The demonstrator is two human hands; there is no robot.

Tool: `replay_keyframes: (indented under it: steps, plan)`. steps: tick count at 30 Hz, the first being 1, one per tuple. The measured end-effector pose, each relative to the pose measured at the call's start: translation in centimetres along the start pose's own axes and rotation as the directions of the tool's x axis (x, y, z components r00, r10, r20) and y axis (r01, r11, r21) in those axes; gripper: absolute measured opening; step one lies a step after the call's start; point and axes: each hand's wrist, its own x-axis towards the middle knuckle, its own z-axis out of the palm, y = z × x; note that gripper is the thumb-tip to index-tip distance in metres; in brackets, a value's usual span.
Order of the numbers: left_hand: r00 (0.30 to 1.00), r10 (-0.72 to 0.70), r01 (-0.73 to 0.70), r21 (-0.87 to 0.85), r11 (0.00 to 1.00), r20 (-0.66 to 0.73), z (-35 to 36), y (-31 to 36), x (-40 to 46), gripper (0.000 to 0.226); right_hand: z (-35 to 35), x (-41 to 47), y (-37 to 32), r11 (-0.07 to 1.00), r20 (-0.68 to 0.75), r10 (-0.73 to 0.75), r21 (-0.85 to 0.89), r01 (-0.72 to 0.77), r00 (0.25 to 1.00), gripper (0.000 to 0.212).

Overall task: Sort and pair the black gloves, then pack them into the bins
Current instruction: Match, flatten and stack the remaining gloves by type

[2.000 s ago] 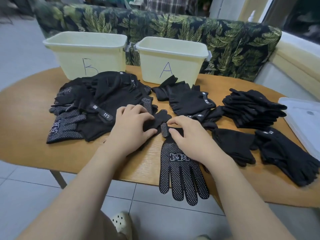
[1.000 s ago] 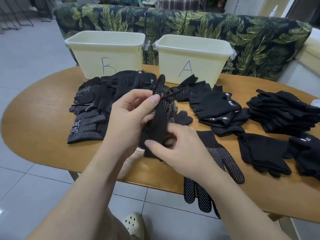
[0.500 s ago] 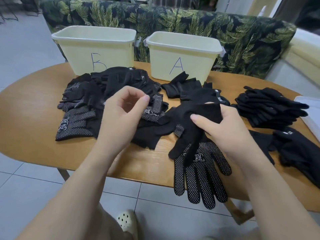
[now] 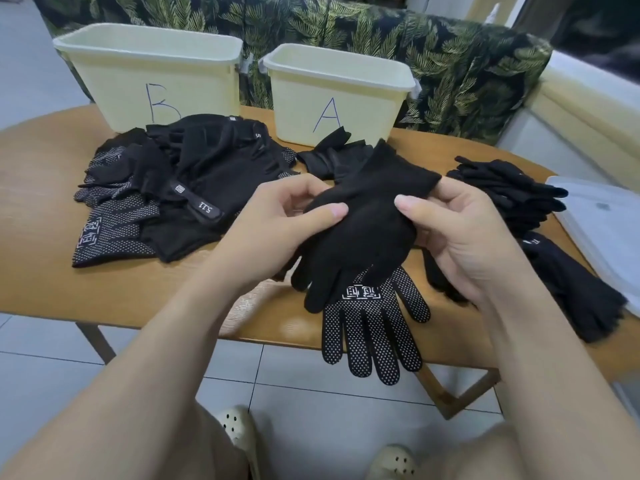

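Now lifted off the pile and held in both hands: a plain black glove (image 4: pixel 363 223), back side up, hovering above the dotted glove (image 4: pixel 372 327) that overhangs the bench's near edge. Half a second ago gripped by the right hand alone, left hand empty. Likely the match being laid over its partner, pairing underway. Left hand (image 4: pixel 277 220) pinching the glove's left side between thumb and fingers. Right hand (image 4: pixel 460 230) gripping the cuff end, thumb on top. Bins B (image 4: pixel 104 74) and A (image 4: pixel 294 95) waiting along the bench's far edge.
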Motion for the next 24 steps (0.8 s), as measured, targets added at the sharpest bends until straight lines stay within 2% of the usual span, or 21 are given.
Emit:
replay_keyframes:
  steps: [3,7,12,16,19,24]
  plan:
    - [0.999,-0.004,0.0,-0.107,0.994,-0.037,0.4,-0.1,0.1,0.006,0.1,-0.3,0.5,0.997,0.051,0.058,0.043,-0.06,0.997,0.036]
    - [1.0,-0.001,-0.002,-0.128,0.992,-0.024,0.9,0.4,0.0,0.006,0.4,-0.5,0.8,0.996,0.038,0.08,0.046,-0.081,0.996,0.029]
    - [0.984,-0.069,0.095,-0.156,0.983,0.165,1.3,1.2,-1.1,0.006,0.1,-1.4,-0.4,0.997,0.062,0.041,0.059,-0.044,0.997,0.036]
    - [0.921,-0.137,0.157,-0.025,0.987,0.365,1.0,1.2,-2.2,0.017,0.1,-2.8,-1.3,1.0,0.1,0.025,0.007,-0.026,0.995,0.033]
    - [0.902,-0.157,0.164,0.017,0.986,0.403,0.9,1.2,-3.0,0.018,-0.2,-3.7,-1.4,0.999,0.113,0.018,-0.053,-0.012,0.993,0.031]
    - [0.913,-0.135,0.144,0.006,0.99,0.385,1.1,1.3,-3.6,0.02,-1.1,-4.8,-1.3,0.991,0.126,0.078,-0.12,-0.063,0.989,0.031]
